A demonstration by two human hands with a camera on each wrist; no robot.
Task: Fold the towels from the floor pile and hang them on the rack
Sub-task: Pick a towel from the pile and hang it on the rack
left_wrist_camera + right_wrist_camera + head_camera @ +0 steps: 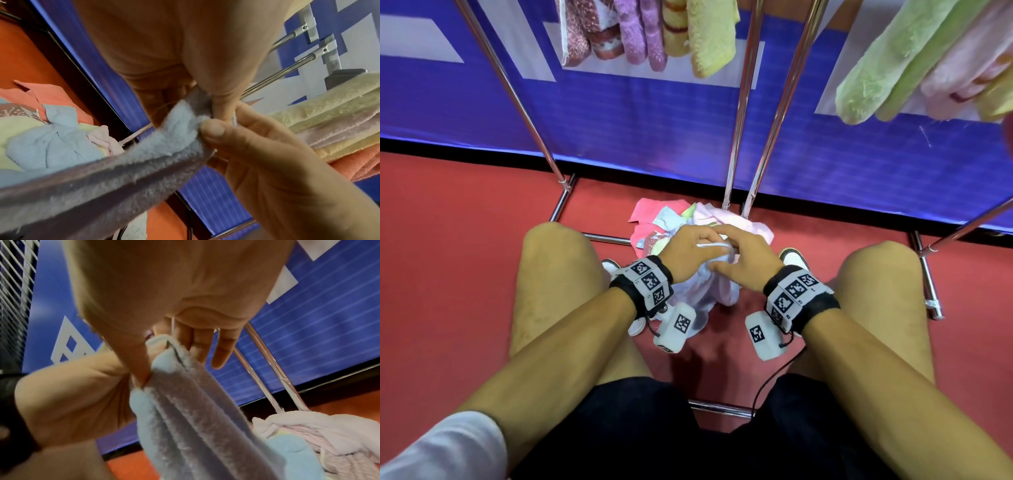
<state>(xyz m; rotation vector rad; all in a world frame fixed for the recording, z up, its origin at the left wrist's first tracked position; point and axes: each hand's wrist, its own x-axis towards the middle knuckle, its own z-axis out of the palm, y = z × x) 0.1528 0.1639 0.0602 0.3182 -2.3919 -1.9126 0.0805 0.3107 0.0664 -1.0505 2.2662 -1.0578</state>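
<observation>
**Mid-fold: both hands pinching one towel edge above the pile**

You're squatting in front of the rack (738, 113), knees apart, hands together low between them. Your left hand (690, 255) and right hand (748, 258) both pinch the top edge of a pale blue towel (705, 294). It hangs down from your fingers, bunched in loose vertical pleats, clear of the pile. Left wrist view: left thumb and fingers clamp the edge, right fingertips meet them at the same spot. Right wrist view: right thumb and forefinger grip the edge, other fingers loosely extended.

Pile (671, 219) sits on the red floor (448, 222) just past your hands, beside the rack's feet: pink, blue and yellow-green pieces, still several. Folded towels (650, 31) already hang on the upper bars, more at top right.

Step, as I read it: matching corners to make or finish a fold. Fold count can't be told; the cloth is too bunched.

Next move likely needs the hands to slide apart along the edge to flatten the pleats, then line up the halves before lifting to a free bit of bar. Keep the hanging end off the pile.
</observation>
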